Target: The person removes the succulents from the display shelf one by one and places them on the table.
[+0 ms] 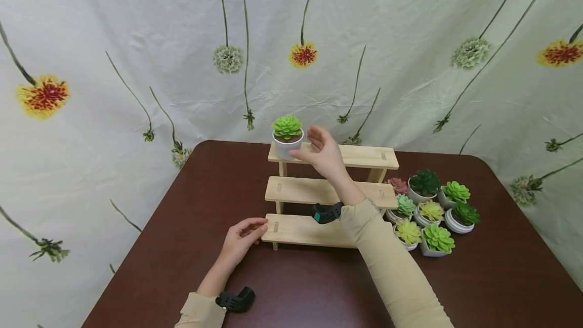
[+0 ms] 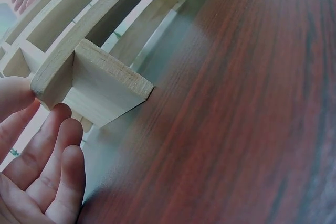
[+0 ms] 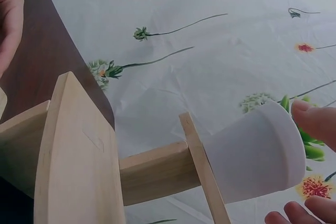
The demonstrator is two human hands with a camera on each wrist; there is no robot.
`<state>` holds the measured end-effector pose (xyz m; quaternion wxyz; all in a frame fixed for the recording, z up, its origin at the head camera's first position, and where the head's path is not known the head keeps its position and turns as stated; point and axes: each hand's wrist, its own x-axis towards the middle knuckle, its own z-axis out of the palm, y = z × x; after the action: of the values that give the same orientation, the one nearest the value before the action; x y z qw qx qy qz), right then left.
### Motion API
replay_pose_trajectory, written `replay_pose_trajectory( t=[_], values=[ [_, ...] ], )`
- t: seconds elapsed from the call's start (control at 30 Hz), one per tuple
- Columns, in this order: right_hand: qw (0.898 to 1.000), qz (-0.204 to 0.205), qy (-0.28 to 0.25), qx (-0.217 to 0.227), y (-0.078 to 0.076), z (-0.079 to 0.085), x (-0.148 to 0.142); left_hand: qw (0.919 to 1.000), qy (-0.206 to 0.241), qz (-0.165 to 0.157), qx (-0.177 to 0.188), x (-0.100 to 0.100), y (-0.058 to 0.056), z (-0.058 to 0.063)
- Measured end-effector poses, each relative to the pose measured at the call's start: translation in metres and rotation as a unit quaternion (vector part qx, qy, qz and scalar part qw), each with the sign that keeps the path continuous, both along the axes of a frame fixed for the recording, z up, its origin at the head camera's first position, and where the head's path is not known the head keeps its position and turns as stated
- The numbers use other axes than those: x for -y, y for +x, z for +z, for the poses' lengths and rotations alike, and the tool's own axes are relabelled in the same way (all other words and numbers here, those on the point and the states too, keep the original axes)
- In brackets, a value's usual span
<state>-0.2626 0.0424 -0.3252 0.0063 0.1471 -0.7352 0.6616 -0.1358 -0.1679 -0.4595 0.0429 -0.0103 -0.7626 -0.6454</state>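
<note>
A three-tier wooden stand (image 1: pixel 314 189) is on the dark table. On the left end of its top tier stands a bright green potted succulent (image 1: pixel 288 137) in a white pot (image 3: pixel 252 153). My right hand (image 1: pixel 324 156) is just right of this pot, its fingers spread apart and the thumb close to the rim; whether the thumb touches is hard to tell. With thumb and forefinger my left hand (image 1: pixel 243 239) pinches the left front corner of the bottom board (image 2: pixel 55 77). The other fingers of that hand are loosely bent below the board.
Several potted succulents (image 1: pixel 430 211) are bunched on the table at the stand's right end, in greens, yellow-green and one reddish. Behind the table (image 1: pixel 182 247) hangs a pale cloth (image 1: pixel 182 39) printed with flowers. A black band (image 1: pixel 327 213) is on each wrist.
</note>
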Motion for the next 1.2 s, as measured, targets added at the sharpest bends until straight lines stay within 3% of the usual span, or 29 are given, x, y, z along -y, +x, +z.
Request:
replay_pose_trajectory(
  t=[0.53, 1.2],
  values=[
    [0.999, -0.008, 0.024, -0.031, -0.006, -0.006, 0.023, 1.0000, 0.000, -0.006, -0.004, 0.000, 0.000, 0.001],
    [0.998, -0.050, 0.006, -0.022, -0.003, -0.012, 0.025, 0.9998, 0.009, 0.002, 0.015, -0.001, -0.001, 0.001]
  ],
)
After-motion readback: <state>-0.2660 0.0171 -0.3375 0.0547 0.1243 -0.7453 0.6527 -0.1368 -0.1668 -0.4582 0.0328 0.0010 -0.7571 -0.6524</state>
